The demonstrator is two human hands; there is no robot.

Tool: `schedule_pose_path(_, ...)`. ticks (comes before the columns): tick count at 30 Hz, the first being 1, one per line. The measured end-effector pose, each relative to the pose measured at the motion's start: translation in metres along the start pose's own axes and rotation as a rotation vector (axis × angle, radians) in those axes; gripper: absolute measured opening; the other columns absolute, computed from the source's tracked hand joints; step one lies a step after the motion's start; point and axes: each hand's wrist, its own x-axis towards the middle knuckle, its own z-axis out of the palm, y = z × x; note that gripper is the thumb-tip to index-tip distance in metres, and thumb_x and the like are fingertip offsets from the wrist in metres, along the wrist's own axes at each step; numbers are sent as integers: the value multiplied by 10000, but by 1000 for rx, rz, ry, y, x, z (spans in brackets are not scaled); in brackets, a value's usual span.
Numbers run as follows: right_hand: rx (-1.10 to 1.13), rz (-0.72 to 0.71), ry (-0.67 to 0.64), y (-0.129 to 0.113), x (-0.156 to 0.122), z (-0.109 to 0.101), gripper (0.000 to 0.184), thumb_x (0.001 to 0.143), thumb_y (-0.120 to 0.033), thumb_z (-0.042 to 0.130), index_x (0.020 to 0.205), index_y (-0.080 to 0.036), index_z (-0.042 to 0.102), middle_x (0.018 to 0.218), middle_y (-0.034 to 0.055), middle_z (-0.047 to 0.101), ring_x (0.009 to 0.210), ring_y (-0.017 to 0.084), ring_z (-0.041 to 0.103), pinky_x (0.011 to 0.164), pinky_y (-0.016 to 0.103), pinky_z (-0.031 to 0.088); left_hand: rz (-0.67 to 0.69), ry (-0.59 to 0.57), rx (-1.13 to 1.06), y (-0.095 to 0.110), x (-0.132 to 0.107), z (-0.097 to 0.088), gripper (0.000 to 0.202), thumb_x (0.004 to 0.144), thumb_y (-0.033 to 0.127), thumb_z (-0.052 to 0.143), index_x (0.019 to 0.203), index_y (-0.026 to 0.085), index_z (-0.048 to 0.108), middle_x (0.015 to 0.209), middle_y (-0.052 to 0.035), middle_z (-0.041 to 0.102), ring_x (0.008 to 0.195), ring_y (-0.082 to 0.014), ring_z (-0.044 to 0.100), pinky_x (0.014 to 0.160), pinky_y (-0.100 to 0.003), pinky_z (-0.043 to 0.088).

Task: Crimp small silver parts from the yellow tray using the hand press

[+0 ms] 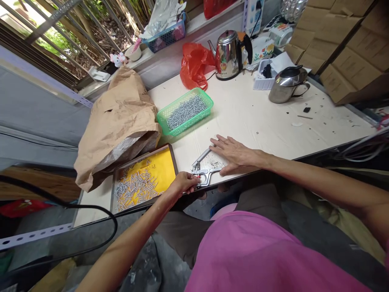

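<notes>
A silver metal hand tool with two long handles (208, 173) lies at the table's front edge, with a coil spring and a small red part near its jaw end. Fingers pinched together, my left hand (184, 182) is at that end by the red part; anything small between the fingertips is hidden. My right hand (235, 154) is open, its fingers stretched out over the far ends of the handles. Left of my left hand, a dark-rimmed tray with a yellow bottom (164, 164) holds many small metal pieces that look like springs (135, 188).
A green basket (185, 129) of small metal pieces stands behind the tool. A brown paper sack (118, 117) slumps at left. Farther back are a red plastic bag (194, 65), a kettle (227, 56), a steel pot (285, 86) and a white tray (263, 83). Cardboard (343, 61) stands at right.
</notes>
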Motion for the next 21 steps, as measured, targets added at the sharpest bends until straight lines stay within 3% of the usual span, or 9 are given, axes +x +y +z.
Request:
schedule_pose_path(2, 7, -18, -18, 3, 2, 2, 1000, 648, -659, 677, 1420, -112, 354, 1491, 223, 310, 1387, 405, 189, 1080, 575, 202, -7, 4, 1, 0, 0, 0, 287, 705, 382, 679, 586, 153, 552, 371, 58, 472, 338, -55, 379, 387, -191, 252)
schedule_pose_path(5, 2, -15, 4, 2, 4, 0, 924, 645, -627, 693, 1362, -114, 415, 1391, 211, 439, 1304, 385, 331, 1046, 574, 245, -20, 14, -4, 1, 0, 1, 300, 692, 403, 695, 598, 149, 566, 377, 59, 467, 342, -54, 376, 390, -192, 259)
schedule_pose_path(9, -32, 3, 41, -7, 1, -5, 733, 688, -548, 698, 1239, -104, 507, 1206, 182, 564, 1123, 339, 464, 962, 505, 325, -20, 50, 9, 1, -3, 2, 324, 700, 452, 697, 695, 136, 629, 405, 65, 464, 355, -54, 365, 408, -196, 274)
schedule_pose_path(12, -42, 13, 51, -13, -5, -5, 574, 743, -493, 680, 1146, -102, 562, 1113, 162, 591, 1038, 306, 491, 905, 433, 354, -6, 105, 153, 1, -10, 4, 335, 763, 470, 644, 724, 138, 655, 448, 37, 497, 400, -83, 424, 451, -215, 322)
schedule_pose_path(14, -32, 13, 51, -16, -9, -3, 482, 782, -455, 662, 1102, -103, 584, 1082, 152, 591, 1009, 285, 499, 880, 397, 363, 101, 278, 360, 5, -17, 9, 302, 809, 440, 612, 757, 147, 667, 586, -17, 592, 528, -127, 534, 526, -237, 384)
schedule_pose_path(17, -14, 11, 52, -20, -12, -1, 391, 825, -411, 636, 1059, -99, 598, 1055, 143, 585, 1004, 270, 496, 850, 367, 374, 426, 542, 674, 15, -18, 21, 248, 843, 361, 606, 991, 169, 654, 958, -88, 655, 895, -214, 600, 723, -295, 463)
schedule_pose_path(19, -9, 21, 49, -22, -13, 0, 370, 831, -384, 638, 1058, -95, 595, 1054, 143, 580, 1010, 269, 491, 834, 358, 383, 638, 543, 807, 23, -9, 29, 380, 829, 328, 636, 1168, 169, 577, 1153, -113, 609, 1079, -257, 538, 862, -358, 465)
schedule_pose_path(21, -8, 49, 37, -25, -14, -2, 412, 805, -366, 673, 1094, -88, 579, 1069, 150, 575, 1015, 274, 487, 825, 361, 392, 784, 472, 872, 31, 5, 33, 540, 796, 298, 676, 1282, 158, 486, 1279, -133, 548, 1184, -282, 474, 960, -410, 437)
